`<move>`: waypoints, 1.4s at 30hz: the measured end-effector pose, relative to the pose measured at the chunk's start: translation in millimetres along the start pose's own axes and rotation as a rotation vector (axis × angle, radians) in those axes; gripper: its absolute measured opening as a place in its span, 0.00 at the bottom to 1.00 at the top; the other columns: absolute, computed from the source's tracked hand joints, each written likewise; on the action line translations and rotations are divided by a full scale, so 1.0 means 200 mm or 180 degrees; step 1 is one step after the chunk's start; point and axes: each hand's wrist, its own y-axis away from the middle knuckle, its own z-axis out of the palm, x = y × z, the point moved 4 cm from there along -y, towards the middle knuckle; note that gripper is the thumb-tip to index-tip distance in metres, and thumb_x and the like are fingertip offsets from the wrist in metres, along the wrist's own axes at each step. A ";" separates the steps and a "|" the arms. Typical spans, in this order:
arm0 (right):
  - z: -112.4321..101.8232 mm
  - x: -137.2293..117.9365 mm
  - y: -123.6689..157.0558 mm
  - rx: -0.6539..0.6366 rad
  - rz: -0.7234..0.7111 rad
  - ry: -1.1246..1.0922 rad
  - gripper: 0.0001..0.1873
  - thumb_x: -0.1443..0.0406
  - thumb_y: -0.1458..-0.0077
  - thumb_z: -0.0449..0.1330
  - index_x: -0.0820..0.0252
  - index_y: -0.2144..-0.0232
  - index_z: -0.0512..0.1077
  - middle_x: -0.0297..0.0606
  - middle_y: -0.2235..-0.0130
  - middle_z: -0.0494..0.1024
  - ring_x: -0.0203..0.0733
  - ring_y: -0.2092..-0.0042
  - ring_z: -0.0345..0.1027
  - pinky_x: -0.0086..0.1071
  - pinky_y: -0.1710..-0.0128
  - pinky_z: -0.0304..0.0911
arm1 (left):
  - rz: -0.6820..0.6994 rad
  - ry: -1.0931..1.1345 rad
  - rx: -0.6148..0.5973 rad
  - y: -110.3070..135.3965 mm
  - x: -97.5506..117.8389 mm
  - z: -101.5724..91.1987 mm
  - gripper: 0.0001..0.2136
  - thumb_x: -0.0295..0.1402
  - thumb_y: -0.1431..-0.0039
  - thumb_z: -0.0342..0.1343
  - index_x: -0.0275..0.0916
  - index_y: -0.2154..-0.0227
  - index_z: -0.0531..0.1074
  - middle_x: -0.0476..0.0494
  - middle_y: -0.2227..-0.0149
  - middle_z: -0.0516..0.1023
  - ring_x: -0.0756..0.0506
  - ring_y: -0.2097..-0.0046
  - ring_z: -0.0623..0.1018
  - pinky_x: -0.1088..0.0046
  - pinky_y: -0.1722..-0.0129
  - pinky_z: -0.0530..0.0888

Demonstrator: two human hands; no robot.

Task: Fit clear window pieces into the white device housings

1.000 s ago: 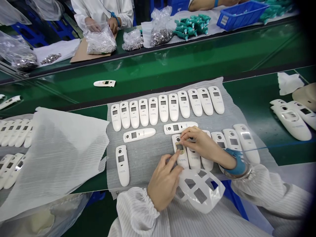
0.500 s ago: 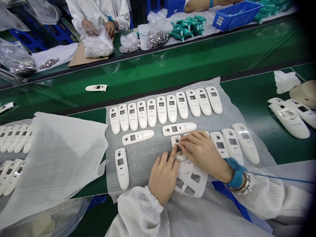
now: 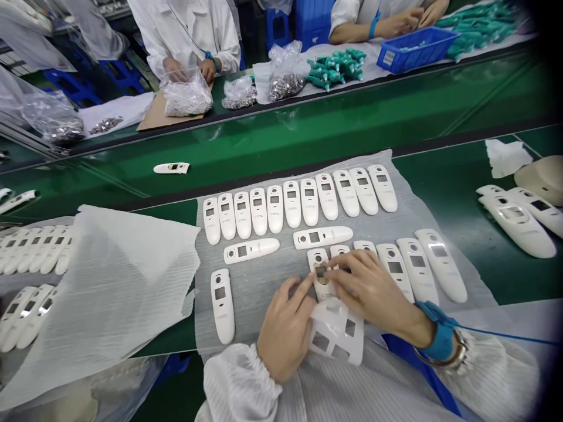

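A white thermometer-like casing point(image 3: 323, 281) lies before me, a brownish oval area around its dark display window. My left hand point(image 3: 285, 328) touches its left edge with an outstretched index finger, the other fingers loosely bent. My right hand point(image 3: 363, 287) closes thumb and fingertips together at the right side of the window; anything pinched there is too small to make out. Beneath both hands, a white sheet with square cut-outs point(image 3: 328, 313) stands tilted and curled; whether a hidden finger holds it, I cannot tell. More casings point(image 3: 393, 266) are lined up to the right, partly behind my right hand.
A row of similar casings point(image 3: 291, 202) spans the far side of the foam sheet point(image 3: 264, 284). Others lie sideways or upright at left. Another foam sheet point(image 3: 145, 252) covers casings farther left. Across the green divider point(image 3: 272, 138), co-workers handle bagged parts and a blue bin point(image 3: 416, 50).
My right fingertips have moved down from the casing's top to its window. The left index finger has shifted slightly down, and the cut-out sheet has tilted. The view has also shifted a little.
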 end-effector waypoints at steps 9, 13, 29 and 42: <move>0.13 -0.09 0.00 -0.0080 -0.0125 0.0578 0.22 0.61 0.61 0.69 0.65 0.63 0.69 0.46 0.60 0.70 0.55 0.58 0.61 0.47 0.59 0.62 | -0.3021 0.4437 0.1634 0.34 -0.31 -0.05 0.14 0.45 0.46 0.58 0.37 0.69 0.71 0.43 0.74 0.77 0.42 0.67 0.77 0.69 0.65 0.72; 0.15 -0.10 -0.04 -0.0121 -0.0269 0.0608 0.04 0.66 0.50 0.59 0.62 0.71 0.69 0.44 0.65 0.69 0.52 0.61 0.61 0.44 0.65 0.62 | -0.3091 0.5138 0.2053 0.36 -0.36 -0.14 0.18 0.44 0.51 0.62 0.36 0.63 0.69 0.42 0.77 0.77 0.42 0.75 0.77 0.71 0.74 0.70; -0.10 0.73 -1.43 -0.0599 0.1352 0.0800 0.13 0.59 0.42 0.57 0.65 0.61 0.73 0.44 0.58 0.73 0.47 0.54 0.65 0.42 0.54 0.59 | -0.2987 0.5201 0.2237 0.34 -0.27 -0.19 0.21 0.43 0.52 0.62 0.35 0.59 0.67 0.41 0.75 0.79 0.40 0.72 0.79 0.71 0.75 0.70; -0.14 -0.30 -0.48 -0.0744 -0.1050 -0.1569 0.10 0.60 0.39 0.55 0.54 0.56 0.69 0.38 0.52 0.71 0.42 0.51 0.65 0.36 0.54 0.65 | -0.2434 0.5034 0.2154 0.10 -0.29 -0.26 0.22 0.43 0.50 0.60 0.36 0.55 0.66 0.43 0.76 0.78 0.42 0.76 0.77 0.72 0.77 0.70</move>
